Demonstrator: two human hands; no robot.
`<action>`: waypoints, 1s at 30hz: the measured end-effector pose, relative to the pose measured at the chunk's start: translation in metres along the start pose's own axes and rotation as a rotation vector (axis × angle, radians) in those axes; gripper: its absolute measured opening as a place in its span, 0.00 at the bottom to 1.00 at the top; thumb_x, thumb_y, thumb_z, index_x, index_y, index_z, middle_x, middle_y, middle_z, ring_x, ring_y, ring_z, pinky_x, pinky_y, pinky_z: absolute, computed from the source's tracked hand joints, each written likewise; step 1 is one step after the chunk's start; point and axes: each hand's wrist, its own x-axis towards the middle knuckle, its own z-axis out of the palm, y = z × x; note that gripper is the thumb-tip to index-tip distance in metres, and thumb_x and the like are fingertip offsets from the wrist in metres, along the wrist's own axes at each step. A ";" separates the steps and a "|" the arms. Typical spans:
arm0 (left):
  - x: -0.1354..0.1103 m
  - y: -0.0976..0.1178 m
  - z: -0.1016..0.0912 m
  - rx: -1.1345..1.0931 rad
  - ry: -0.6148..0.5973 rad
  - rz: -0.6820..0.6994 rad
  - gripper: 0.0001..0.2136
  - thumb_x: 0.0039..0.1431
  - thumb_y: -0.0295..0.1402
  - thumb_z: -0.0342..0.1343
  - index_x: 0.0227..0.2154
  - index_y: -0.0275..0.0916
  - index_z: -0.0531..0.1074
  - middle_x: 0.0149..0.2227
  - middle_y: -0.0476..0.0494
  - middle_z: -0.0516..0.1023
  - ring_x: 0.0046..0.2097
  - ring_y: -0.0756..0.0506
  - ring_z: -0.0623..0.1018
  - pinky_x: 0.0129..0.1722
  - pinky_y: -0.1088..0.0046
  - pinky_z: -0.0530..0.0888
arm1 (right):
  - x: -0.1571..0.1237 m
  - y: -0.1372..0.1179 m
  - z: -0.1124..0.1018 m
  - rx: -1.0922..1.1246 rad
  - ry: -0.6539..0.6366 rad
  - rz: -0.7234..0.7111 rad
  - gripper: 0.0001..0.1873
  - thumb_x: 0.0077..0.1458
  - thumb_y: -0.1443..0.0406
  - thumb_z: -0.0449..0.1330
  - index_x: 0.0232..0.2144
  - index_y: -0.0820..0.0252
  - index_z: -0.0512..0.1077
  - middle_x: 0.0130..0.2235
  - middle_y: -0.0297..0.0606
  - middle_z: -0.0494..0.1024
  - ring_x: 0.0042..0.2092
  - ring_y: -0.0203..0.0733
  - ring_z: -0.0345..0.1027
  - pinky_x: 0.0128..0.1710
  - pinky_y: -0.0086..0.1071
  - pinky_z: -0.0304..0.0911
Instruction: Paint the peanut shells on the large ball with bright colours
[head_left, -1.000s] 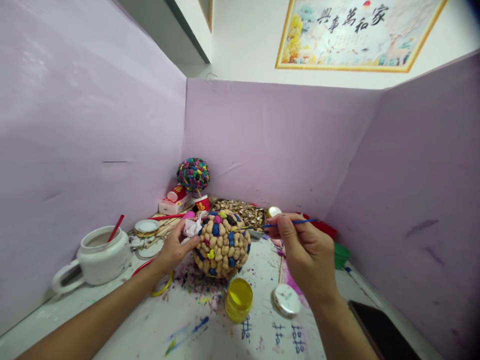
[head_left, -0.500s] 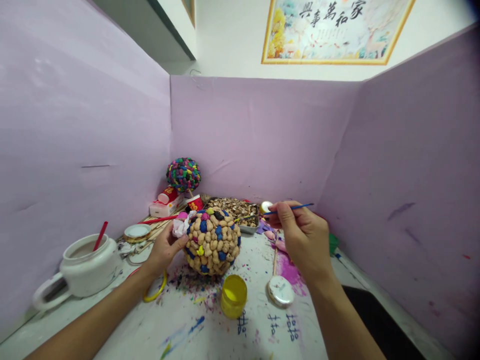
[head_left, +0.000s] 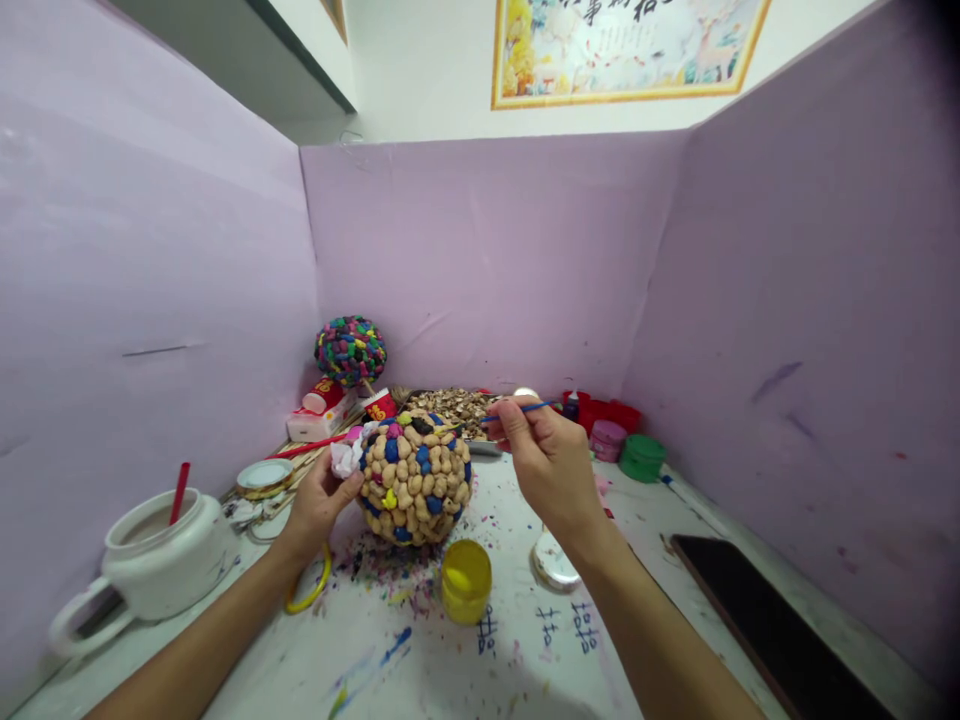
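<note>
A ball covered in peanuts (head_left: 414, 485), some painted blue, yellow, pink or black, rests on the white table in front of me. My left hand (head_left: 319, 505) steadies its left side, fingers curled around a wad of crumpled white tissue (head_left: 346, 460) pressed to the ball. My right hand (head_left: 551, 470) pinches a thin blue paintbrush (head_left: 538, 406), its tip pointing left at the ball's upper right; whether it touches a peanut I cannot tell. Below the ball stands an open jar of yellow paint (head_left: 466, 585). Its likely lid, a white disc (head_left: 553, 562), lies partly behind my right forearm.
A white mug (head_left: 165, 570) with a red stick stands at the left. Behind are a tray of peanut shells (head_left: 457, 405) and a multicoloured ball (head_left: 351, 350) on a stick. Pink (head_left: 607, 440) and green (head_left: 643, 458) tubs and a black phone-like slab (head_left: 765, 620) lie right.
My right hand has moved left with the paintbrush, bringing its tip to the ball's upper right. The camera has turned, showing more of the right side. My left hand keeps its hold.
</note>
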 end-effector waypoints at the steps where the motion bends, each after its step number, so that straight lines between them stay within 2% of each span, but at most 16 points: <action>1: 0.000 0.001 0.000 0.009 0.000 -0.004 0.24 0.49 0.47 0.61 0.44 0.39 0.66 0.42 0.43 0.75 0.45 0.39 0.75 0.44 0.63 0.73 | -0.001 -0.001 0.000 -0.003 -0.004 -0.003 0.16 0.60 0.58 0.51 0.29 0.60 0.73 0.27 0.37 0.79 0.28 0.38 0.73 0.28 0.29 0.67; 10: 0.000 0.009 0.002 0.039 0.002 -0.008 0.24 0.46 0.50 0.61 0.41 0.39 0.66 0.42 0.41 0.77 0.45 0.37 0.76 0.43 0.63 0.74 | -0.002 -0.002 0.002 0.003 -0.009 -0.030 0.16 0.60 0.58 0.51 0.30 0.59 0.74 0.26 0.37 0.79 0.29 0.39 0.74 0.28 0.29 0.68; 23: 0.000 0.010 0.004 0.028 0.004 -0.009 0.25 0.45 0.50 0.61 0.42 0.39 0.66 0.42 0.42 0.77 0.46 0.37 0.75 0.44 0.61 0.73 | -0.003 0.000 0.006 -0.014 -0.031 -0.029 0.14 0.59 0.60 0.52 0.30 0.59 0.75 0.26 0.37 0.78 0.29 0.39 0.74 0.28 0.29 0.67; 30: 0.000 0.007 0.003 0.016 0.000 -0.006 0.26 0.47 0.50 0.61 0.44 0.39 0.65 0.44 0.41 0.76 0.47 0.37 0.75 0.45 0.61 0.73 | 0.000 0.003 0.002 -0.097 -0.006 -0.008 0.16 0.60 0.59 0.51 0.30 0.60 0.75 0.26 0.38 0.79 0.29 0.40 0.74 0.28 0.29 0.66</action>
